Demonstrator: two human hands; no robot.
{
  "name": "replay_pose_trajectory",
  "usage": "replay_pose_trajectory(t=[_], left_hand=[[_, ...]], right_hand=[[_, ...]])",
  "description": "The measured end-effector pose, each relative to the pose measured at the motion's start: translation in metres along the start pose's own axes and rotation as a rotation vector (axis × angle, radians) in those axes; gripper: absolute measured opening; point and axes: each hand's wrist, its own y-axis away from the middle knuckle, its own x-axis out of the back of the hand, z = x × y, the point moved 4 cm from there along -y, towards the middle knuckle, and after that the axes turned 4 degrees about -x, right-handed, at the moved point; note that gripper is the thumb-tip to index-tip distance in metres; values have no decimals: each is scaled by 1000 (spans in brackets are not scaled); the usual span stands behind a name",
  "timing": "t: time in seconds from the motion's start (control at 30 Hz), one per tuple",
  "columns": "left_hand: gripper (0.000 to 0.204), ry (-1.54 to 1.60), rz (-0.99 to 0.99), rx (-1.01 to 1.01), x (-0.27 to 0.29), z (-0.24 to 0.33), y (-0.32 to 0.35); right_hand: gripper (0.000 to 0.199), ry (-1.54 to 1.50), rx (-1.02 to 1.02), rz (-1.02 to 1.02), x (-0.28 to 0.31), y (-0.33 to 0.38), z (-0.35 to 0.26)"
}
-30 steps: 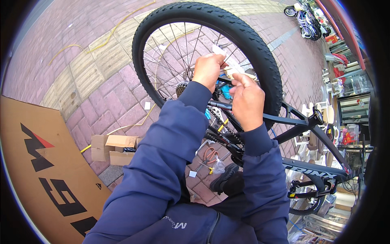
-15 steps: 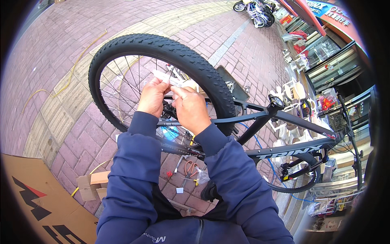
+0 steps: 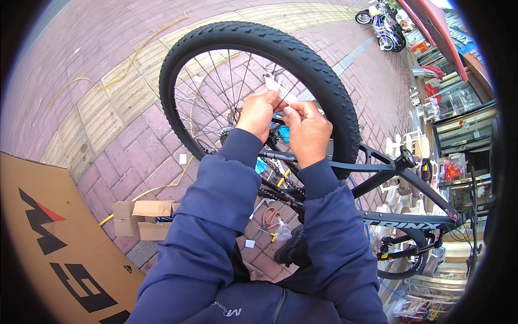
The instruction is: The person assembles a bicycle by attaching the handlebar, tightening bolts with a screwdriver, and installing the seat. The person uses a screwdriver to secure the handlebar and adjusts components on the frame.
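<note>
My left hand (image 3: pixel 258 114) is closed in a pinch among the spokes of a bicycle's rear wheel. Close beside it, my right hand (image 3: pixel 309 132) pinches too, thumb against curled fingers. What lies between the fingertips is too small to make out. Just past the left fingertips shows a white piece (image 3: pixel 271 83); I cannot tell whether it is held. The fat black knobby tyre (image 3: pixel 259 36) arches around both hands. Below them run the black frame (image 3: pixel 345 166) and the drivetrain, partly hidden by my sleeves. The rear sprockets (image 3: pixel 224 135) show left of my left wrist.
A big printed cardboard box (image 3: pixel 32 227) stands at the lower left, near a small opened carton (image 3: pixel 154 208). Orange-handled pliers (image 3: pixel 270 216) and a clear plastic bag (image 3: pixel 283 231) lie on the paving. A yellow hose (image 3: pixel 129 62) crosses the ground. Shop goods line the right side.
The view has shifted, so the bicycle and hands sit further right and more of the boxes shows. Both hands stay pinched close together at the spokes.
</note>
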Motion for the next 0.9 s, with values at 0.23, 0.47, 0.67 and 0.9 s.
replay_pose_trajectory(t=[0.23,0.47,0.67,0.9], left_hand=[[24,-6,49,12,5,-3,-4],[30,5,58,60,2,-5,-4],[34,14,-4,95,4,-6,-5],[31,82,38,63,-4,-3,1]], right_hand=[[11,517,501,121,-9,-3,-23],[5,748,507,136,-20,-10,-35],[7,796,487,75,-24,-11,-43],[4,801,510,43,-23,-14,-47]])
